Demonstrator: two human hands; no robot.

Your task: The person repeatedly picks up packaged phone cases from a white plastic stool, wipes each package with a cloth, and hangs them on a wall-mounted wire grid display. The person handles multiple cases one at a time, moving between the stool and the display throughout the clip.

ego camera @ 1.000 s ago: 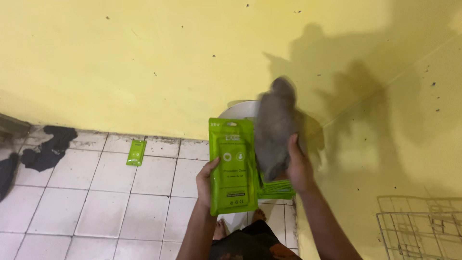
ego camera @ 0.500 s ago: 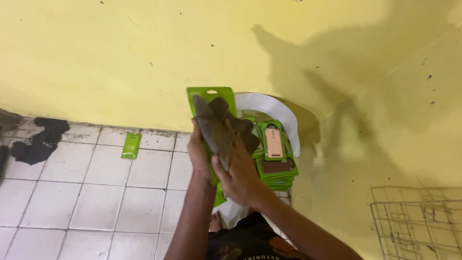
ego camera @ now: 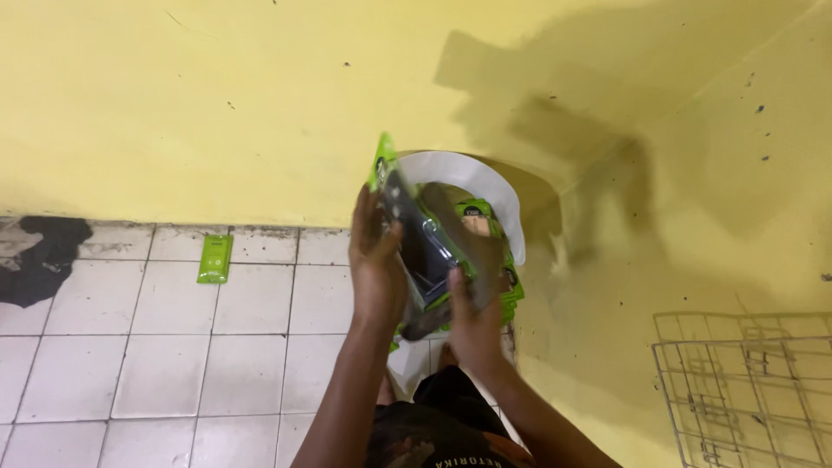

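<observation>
Your left hand (ego camera: 378,260) clamps the near edge of a green blister pack (ego camera: 414,227), tilted nearly edge-on above a white bag (ego camera: 451,169) of similar green packs (ego camera: 494,260) at the foot of the yellow wall (ego camera: 217,95). Your right hand (ego camera: 472,325) grips the pack's lower end from beneath. Another green pack (ego camera: 214,258) lies flat on the tiled floor (ego camera: 130,347) near the wall's base, well apart. A wire rack (ego camera: 745,390) stands at the right.

A yellow painted wall (ego camera: 217,95) is seen meeting a floor (ego camera: 113,364) of pale square tiles with dark grout. A dark cloth (ego camera: 39,260) lies at the left edge. A wire rack (ego camera: 745,390) stands at the lower right, and shadows are cast across the wall.
</observation>
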